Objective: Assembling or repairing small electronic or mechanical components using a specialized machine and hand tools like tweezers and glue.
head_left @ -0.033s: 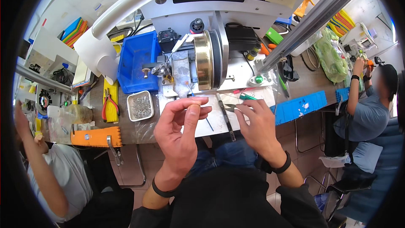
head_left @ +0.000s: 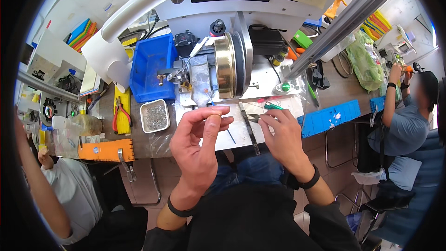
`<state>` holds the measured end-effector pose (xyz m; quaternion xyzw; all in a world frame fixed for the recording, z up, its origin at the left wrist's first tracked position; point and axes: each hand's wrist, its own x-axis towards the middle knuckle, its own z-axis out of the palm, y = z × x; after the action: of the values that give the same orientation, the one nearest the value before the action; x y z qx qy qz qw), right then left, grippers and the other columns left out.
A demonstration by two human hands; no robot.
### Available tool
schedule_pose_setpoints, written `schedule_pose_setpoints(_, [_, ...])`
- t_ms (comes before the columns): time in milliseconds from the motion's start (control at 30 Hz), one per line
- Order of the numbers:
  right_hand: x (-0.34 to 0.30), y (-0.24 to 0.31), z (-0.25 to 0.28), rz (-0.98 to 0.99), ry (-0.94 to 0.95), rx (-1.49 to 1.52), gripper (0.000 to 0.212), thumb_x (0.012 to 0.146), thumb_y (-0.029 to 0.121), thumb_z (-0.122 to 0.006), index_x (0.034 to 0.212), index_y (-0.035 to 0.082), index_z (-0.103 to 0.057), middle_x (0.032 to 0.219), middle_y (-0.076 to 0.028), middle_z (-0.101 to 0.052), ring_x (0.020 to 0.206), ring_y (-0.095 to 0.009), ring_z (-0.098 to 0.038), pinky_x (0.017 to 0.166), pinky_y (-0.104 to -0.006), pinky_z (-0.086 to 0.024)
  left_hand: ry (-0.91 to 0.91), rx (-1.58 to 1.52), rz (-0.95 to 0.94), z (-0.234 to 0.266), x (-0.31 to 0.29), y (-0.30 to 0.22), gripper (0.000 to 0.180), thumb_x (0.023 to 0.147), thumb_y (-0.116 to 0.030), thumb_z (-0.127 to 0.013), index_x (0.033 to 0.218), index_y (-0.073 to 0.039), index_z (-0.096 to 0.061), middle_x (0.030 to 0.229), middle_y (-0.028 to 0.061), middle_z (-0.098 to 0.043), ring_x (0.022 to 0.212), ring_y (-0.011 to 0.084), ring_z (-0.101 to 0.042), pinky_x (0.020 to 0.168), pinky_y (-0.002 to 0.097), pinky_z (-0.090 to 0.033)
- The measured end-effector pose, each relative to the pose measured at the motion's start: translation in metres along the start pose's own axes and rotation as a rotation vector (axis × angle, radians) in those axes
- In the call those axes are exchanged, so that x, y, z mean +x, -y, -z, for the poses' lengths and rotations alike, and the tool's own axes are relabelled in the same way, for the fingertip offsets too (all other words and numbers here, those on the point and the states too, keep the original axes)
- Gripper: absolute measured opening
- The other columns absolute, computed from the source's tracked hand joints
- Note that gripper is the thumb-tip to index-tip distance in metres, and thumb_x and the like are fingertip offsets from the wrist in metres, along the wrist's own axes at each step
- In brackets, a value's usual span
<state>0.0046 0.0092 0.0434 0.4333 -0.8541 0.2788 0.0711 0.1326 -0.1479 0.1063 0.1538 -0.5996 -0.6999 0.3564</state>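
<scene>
Pinching a small ring (head_left: 214,117) in left hand (head_left: 197,144) fingertips, right hand (head_left: 283,135) gripping tweezers (head_left: 254,118)

The light is bright and even, with soft, small shadows. The brass wheel (head_left: 226,66) shines with glare. Straight lines bend near the round black rim. The far corners look dark and a bit blurry.
</scene>
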Motion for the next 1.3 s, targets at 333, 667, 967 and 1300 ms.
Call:
schedule_pose_setpoints(333, [0.003, -0.005, -0.008, -0.107, 0.174, -0.041, 0.021, 0.080, 0.004, -0.069, 0.101, 0.003, -0.070, 0.098, -0.011, -0.062, 0.099, -0.029, -0.056, 0.078, -0.0398, -0.047, 0.011, -0.065, 0.032, 0.002, 0.000, -0.004, 0.012, 0.099, -0.003, -0.053, 0.107, 0.005, -0.058, 0.106, 0.0182, -0.068, 0.094, 0.0219, -0.069, 0.084, 0.0324, -0.058])
schedule_pose_setpoints(667, [-0.001, 0.061, 0.072, 0.224, 0.059, 0.382, 0.040, 0.077, -0.005, -0.068, 0.117, 0.000, -0.067, 0.103, -0.013, -0.066, 0.071, -0.023, -0.067, 0.058, -0.0300, -0.054, -0.012, -0.129, 0.024, 0.004, -0.005, -0.009, 0.014, 0.098, -0.002, -0.055, 0.108, 0.007, -0.059, 0.104, 0.0185, -0.069, 0.096, 0.0214, -0.069, 0.087, 0.0337, -0.058])
schedule_pose_setpoints(967, [0.023, 0.084, 0.080, 0.076, 0.110, 0.718, 0.036, 0.080, 0.000, -0.073, 0.116, -0.001, -0.069, 0.103, -0.016, -0.071, 0.075, -0.019, -0.070, 0.061, -0.0258, -0.054, 0.065, -0.219, 0.028, 0.001, -0.013, -0.018, 0.013, 0.097, 0.002, -0.056, 0.107, 0.010, -0.059, 0.105, 0.0214, -0.068, 0.094, 0.0232, -0.069, 0.087, 0.0344, -0.057])
schedule_pose_setpoints(1300, [0.026, 0.090, 0.082, 0.047, 0.093, 0.683, 0.030, 0.079, -0.002, -0.074, 0.109, -0.003, -0.072, 0.096, -0.019, -0.073, 0.080, -0.024, -0.074, 0.066, -0.0267, -0.057, 0.066, -0.150, -0.008, 0.004, -0.014, -0.018, 0.010, 0.095, -0.001, -0.060, 0.102, 0.007, -0.061, 0.097, 0.0198, -0.070, 0.087, 0.0212, -0.069, 0.080, 0.0309, -0.056])
